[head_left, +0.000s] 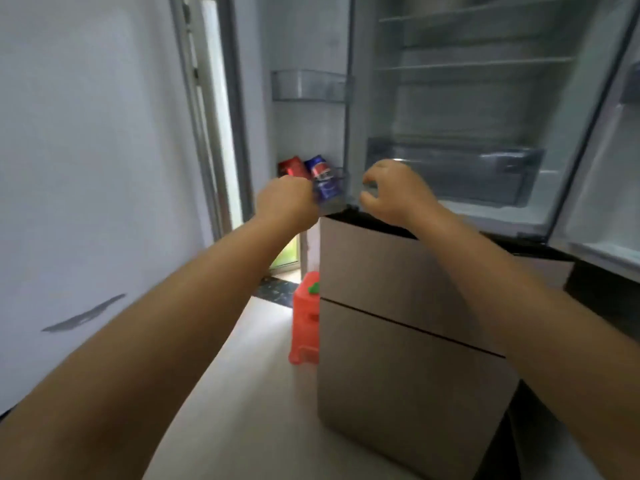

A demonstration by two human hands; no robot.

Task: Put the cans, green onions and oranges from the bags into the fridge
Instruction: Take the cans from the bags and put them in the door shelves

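Note:
The fridge (pixel 460 98) stands open with bare shelves. A red can (pixel 290 167) and a blue can (pixel 322 178) stand side by side in the lower bin of the left door (pixel 341 188). My left hand (pixel 285 199) is right in front of that bin, against the blue can's left side. Its fingers curl away from me and are hidden, so I cannot see whether they hold the can. My right hand (pixel 388 192) hovers at the fridge's lower left corner, fingers loosely curled with nothing in them. No bags, green onions or oranges are in view.
An upper door bin (pixel 308 85) holds nothing. A clear crisper drawer (pixel 457 168) sits at the fridge's bottom. Below are two tan drawer fronts (pixel 398 306). An orange plastic stool (pixel 306 317) stands on the floor at their left. A white wall (pixel 86 168) is close on my left.

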